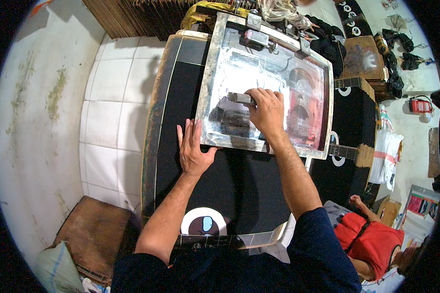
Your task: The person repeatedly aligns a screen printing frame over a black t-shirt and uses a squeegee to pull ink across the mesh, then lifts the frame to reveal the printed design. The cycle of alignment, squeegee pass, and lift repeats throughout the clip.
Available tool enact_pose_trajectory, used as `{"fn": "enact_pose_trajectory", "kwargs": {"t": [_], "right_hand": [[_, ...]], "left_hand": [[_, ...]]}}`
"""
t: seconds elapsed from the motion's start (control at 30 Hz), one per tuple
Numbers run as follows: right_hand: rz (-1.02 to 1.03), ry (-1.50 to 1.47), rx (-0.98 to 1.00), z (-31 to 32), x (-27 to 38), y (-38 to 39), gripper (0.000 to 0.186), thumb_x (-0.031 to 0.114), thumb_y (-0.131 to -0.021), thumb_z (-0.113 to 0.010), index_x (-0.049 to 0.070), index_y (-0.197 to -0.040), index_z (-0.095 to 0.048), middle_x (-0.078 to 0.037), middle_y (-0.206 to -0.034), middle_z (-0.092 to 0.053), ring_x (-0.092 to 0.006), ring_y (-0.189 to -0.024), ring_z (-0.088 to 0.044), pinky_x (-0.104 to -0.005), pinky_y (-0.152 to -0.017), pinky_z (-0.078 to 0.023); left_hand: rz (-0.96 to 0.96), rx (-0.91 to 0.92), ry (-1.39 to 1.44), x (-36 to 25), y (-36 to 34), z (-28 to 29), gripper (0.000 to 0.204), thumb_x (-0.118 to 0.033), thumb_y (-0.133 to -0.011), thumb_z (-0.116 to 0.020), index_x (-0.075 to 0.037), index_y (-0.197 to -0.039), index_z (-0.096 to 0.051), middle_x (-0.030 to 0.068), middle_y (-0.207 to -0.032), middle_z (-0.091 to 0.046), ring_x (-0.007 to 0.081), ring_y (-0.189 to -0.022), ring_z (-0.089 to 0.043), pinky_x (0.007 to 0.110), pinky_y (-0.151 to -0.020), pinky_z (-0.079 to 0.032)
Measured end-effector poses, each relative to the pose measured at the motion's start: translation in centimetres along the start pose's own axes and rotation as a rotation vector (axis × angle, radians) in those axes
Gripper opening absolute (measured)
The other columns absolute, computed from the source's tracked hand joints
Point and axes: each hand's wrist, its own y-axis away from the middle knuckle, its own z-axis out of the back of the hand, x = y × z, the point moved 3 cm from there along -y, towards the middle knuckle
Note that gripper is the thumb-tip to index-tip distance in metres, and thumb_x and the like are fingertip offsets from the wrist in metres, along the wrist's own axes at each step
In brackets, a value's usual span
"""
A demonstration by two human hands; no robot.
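A silk-screen printing frame (203, 93) with a pale metal border lies over a board covered in black fabric (174, 97). My right hand (268, 115) is closed round the grey handle of a squeegee (240, 98) on the mesh, left of the frame's middle. Dark ink smears show on the mesh just below the squeegee. My left hand (195, 151) rests at the frame's near left corner, fingers stretched out and apart, the thumb along the near edge. A round eye print (205, 222) in white, dark brown and light blue shows on the fabric near me.
Metal clamps (257, 38) sit along the frame's far edge. At right, another black-covered board (349, 117) carries eye prints. A person in red (376, 237) is at the lower right. A brown board (100, 234) stands lower left, beside white floor tiles (102, 117).
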Motion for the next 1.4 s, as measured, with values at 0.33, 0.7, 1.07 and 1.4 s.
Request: {"fn": "enact_pose_trajectory", "kwargs": {"t": [0.33,0.7,1.07,1.4], "right_hand": [[-0.326,-0.4,-0.154,-0.8,-5.3,-2.0,0.028,0.015,-0.079,-0.08,0.004,-0.103,-0.07,-0.016,-0.09,-0.075,-0.0312,-0.077,-0.072,-0.0421,-0.075,-0.055],[-0.525,-0.655,-0.379,-5.8,-12.1,-5.6,0.042,0.036,-0.087,-0.083,0.0,-0.106,-0.071,-0.012,-0.093,-0.077,-0.021,-0.083,-0.072,-0.0365,-0.077,-0.057],[-0.614,-0.574,-0.403,-6.0,-11.7,-5.5,0.041,0.033,-0.088,-0.083,0.001,-0.111,-0.072,-0.01,-0.095,-0.078,-0.0166,-0.083,-0.072,-0.0319,-0.077,-0.057],[-0.634,-0.634,-0.374,-5.9,-10.6,-5.8,0.048,0.042,-0.083,-0.082,0.001,-0.105,-0.07,-0.019,-0.094,-0.076,-0.0323,-0.088,-0.075,-0.0415,-0.082,-0.057]], "left_hand": [[0.021,0.047,-0.041,-0.5,-0.3,-0.1,0.121,-0.04,-0.069,-0.095,0.0,-0.158,-0.024,0.0272,-0.154,-0.039,0.0431,-0.151,-0.031,0.067,-0.125,-0.016],[0.015,0.069,-0.071,-0.5,-0.5,-0.2,0.119,-0.041,-0.069,-0.095,-0.001,-0.156,-0.026,0.0265,-0.154,-0.037,0.0422,-0.151,-0.031,0.068,-0.124,-0.016],[0.003,0.069,-0.096,-0.7,-0.5,-0.2,0.117,-0.039,-0.068,-0.095,-0.001,-0.156,-0.027,0.0266,-0.154,-0.036,0.0421,-0.151,-0.031,0.068,-0.124,-0.017],[0.004,0.08,-0.111,-0.7,-0.5,-0.3,0.117,-0.039,-0.067,-0.095,0.0,-0.155,-0.029,0.0272,-0.154,-0.036,0.0427,-0.151,-0.03,0.067,-0.124,-0.017]]}}
